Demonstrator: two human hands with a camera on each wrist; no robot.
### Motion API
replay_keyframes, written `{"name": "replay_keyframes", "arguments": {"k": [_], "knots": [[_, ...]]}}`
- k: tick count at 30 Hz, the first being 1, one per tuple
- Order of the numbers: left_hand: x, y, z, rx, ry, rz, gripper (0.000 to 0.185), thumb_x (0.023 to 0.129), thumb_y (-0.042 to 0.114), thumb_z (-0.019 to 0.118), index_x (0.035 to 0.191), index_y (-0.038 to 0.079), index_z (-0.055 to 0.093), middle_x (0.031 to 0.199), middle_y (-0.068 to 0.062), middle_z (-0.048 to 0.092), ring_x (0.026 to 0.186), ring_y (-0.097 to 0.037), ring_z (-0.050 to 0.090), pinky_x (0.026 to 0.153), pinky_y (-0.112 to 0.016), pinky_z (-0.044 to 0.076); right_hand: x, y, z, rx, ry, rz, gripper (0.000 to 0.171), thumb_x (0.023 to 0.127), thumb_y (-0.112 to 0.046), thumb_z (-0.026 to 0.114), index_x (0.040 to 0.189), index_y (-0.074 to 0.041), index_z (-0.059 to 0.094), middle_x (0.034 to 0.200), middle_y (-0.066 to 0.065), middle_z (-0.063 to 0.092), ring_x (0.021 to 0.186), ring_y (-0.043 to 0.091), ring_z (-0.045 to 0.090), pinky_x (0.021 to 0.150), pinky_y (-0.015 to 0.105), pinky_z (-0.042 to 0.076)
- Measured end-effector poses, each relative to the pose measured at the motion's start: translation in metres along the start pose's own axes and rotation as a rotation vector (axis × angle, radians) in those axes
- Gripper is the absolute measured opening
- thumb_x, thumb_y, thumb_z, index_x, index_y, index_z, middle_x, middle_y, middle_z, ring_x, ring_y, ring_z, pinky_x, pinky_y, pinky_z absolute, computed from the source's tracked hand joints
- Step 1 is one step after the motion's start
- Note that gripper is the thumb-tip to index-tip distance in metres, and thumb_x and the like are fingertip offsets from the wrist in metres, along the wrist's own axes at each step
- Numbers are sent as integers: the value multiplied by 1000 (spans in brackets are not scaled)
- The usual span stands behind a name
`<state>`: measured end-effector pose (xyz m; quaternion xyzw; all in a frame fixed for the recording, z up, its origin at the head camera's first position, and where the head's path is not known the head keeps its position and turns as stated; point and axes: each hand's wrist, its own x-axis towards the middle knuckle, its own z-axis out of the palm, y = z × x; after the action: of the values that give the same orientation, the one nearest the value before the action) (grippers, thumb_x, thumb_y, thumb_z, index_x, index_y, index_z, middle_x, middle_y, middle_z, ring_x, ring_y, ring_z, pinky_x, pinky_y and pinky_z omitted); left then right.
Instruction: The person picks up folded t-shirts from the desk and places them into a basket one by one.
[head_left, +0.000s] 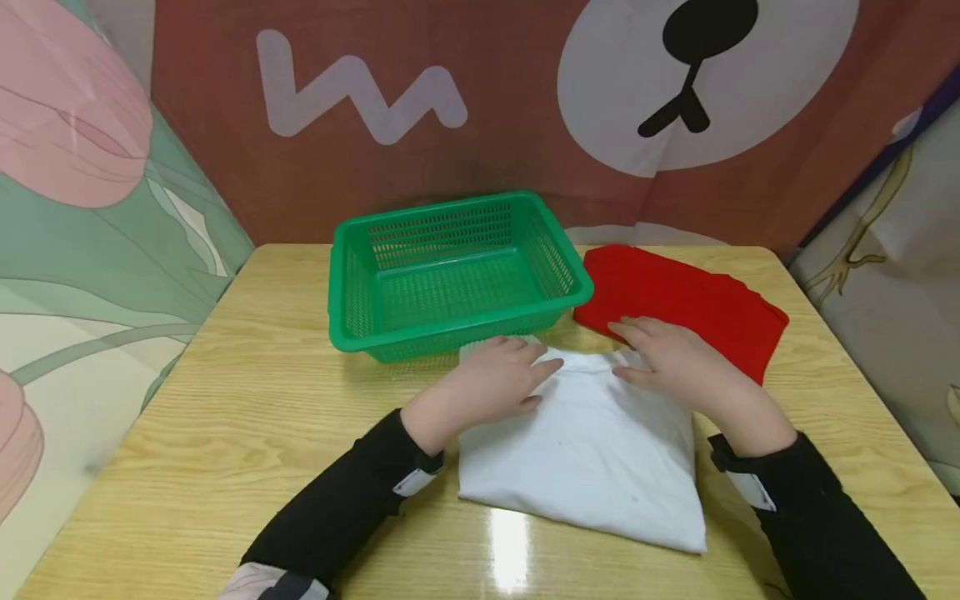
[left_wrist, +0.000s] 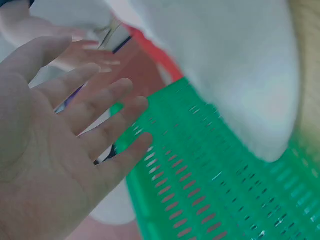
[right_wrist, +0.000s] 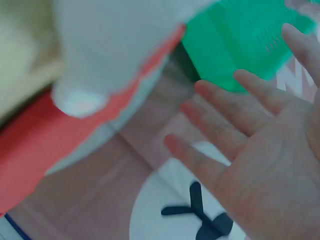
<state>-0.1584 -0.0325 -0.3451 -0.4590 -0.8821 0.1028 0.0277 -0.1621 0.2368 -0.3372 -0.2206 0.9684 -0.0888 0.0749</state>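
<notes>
Arms: I am reaching both forearms, in black sleeves, in from the near edge of the wooden table (head_left: 247, 400), angling them toward each other.
Left hand: my left hand (head_left: 491, 379) is lying palm down with fingers straight and spread, released, resting on the far left corner of the white folded garment (head_left: 592, 450).
Right hand: my right hand (head_left: 671, 358) is lying flat too, fingers extended toward the left, gripping nothing, pressing on the far right part of the same garment.
Wrist views: both are showing open palms with fingers apart; the blur is hiding the exact contact.
White garment: it is lying at the near middle of the table, just in front of the green basket (head_left: 450, 275).
Red cloth: a red folded cloth (head_left: 690, 304) is lying far right, just beside the basket and behind my right hand.
</notes>
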Motion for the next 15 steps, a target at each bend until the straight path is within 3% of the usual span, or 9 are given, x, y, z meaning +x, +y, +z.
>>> {"name": "replay_keyframes", "arguments": {"k": [4, 9, 15], "knots": [[9, 1, 8, 25, -56, -20, 51, 97, 38, 58, 143, 17, 50, 137, -6, 54, 125, -22, 50, 100, -39, 42, 3, 0, 12, -46, 1, -92, 74, 77, -32, 83, 138, -2, 52, 132, 20, 55, 121, 41, 50, 95, 56, 45], [18, 0, 13, 68, -84, -44, 44, 100, 32, 51, 140, 14, 54, 128, -6, 59, 116, -21, 55, 93, -37, 46, 5, 3, 20, -80, 5, -138, 68, 76, -24, 84, 133, 0, 56, 126, 19, 60, 116, 39, 55, 92, 52, 48], [26, -3, 20, 16, -103, -73, 39, 101, 26, 49, 135, 9, 56, 119, -6, 62, 106, -20, 59, 85, -33, 50, 11, 7, 26, -68, 3, -172, 62, 76, -18, 85, 129, -1, 59, 121, 17, 62, 108, 35, 58, 87, 48, 52]]}}
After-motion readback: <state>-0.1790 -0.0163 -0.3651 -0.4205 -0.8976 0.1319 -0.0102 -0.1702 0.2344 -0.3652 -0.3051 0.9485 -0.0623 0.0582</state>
